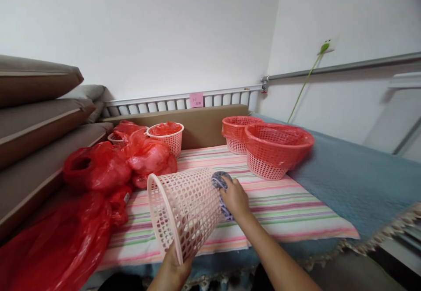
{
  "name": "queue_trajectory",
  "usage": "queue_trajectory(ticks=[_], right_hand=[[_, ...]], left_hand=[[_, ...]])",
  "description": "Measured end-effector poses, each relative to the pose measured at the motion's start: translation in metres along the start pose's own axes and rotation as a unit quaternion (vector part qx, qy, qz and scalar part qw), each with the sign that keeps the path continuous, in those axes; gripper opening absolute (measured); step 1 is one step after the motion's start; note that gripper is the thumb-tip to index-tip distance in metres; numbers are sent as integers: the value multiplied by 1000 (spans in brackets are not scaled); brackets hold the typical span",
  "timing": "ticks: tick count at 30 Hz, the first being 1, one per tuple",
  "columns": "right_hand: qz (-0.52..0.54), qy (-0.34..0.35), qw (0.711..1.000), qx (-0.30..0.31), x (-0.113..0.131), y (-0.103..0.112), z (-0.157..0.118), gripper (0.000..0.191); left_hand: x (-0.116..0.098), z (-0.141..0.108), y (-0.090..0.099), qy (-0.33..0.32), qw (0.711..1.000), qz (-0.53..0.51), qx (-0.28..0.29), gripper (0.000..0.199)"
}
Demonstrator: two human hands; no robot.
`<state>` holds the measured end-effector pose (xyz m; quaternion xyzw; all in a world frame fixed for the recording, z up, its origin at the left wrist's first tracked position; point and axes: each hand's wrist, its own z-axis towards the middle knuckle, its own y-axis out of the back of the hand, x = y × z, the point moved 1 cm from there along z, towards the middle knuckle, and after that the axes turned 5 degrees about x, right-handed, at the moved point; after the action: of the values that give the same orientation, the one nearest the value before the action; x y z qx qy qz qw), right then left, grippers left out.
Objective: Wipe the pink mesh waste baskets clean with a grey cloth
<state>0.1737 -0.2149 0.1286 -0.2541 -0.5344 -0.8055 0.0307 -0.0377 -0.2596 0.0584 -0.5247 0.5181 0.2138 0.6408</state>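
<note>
A pale pink perforated plastic basket (194, 203) lies tilted on its side in front of me, its open rim toward the left. My left hand (176, 264) grips that rim at the lower edge, with some fingers hidden inside. At the basket's base on the right, my right hand (235, 196) is closed on a grey-purple cloth (219, 180) and presses it against the basket. Part of the cloth hangs down below the fingers. Beneath the basket is a striped cloth (279, 207).
Two baskets lined with red plastic bags, a nearer one (268, 166) and a farther one (235, 144), stand at right. Another lined basket (174, 144) stands back left, beside piled red bags (98, 168). Stacked cushions (39, 120) border the left. A radiator (144, 106) runs along the wall.
</note>
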Motion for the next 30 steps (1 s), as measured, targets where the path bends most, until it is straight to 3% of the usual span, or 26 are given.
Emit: queue_trajectory(ticks=[5, 7, 11, 14, 18, 20, 23, 27, 30], right_hand=[[-17, 21, 1000, -15, -6, -6, -5, 44], [-5, 20, 1000, -14, -8, -7, -6, 43], [64, -26, 997, 21, -6, -2, -1, 43], [137, -6, 990, 39, 26, 6, -20, 45], [173, 191, 964, 65, 96, 15, -78, 59], [167, 243, 953, 71, 111, 16, -94, 63], [111, 213, 969, 56, 88, 13, -74, 59], [1, 10, 999, 36, 12, 10, -5, 45], [-24, -60, 996, 53, -17, 13, 22, 44]], left_hand=[[-44, -6, -13, -72, 996, 55, 9, 91], [-62, -7, -19, -70, 996, 53, 22, 86], [-65, -11, -27, -48, 998, 34, 0, 85], [-50, -17, -27, -66, 997, 46, -3, 73], [-41, -23, -18, -73, 992, 99, -28, 44], [-40, -23, -12, -85, 989, 115, -36, 37], [-32, -22, -7, -101, 989, 108, -10, 49], [-11, -17, -3, -79, 991, 88, 56, 64], [-2, -14, 0, -92, 986, 115, 78, 65]])
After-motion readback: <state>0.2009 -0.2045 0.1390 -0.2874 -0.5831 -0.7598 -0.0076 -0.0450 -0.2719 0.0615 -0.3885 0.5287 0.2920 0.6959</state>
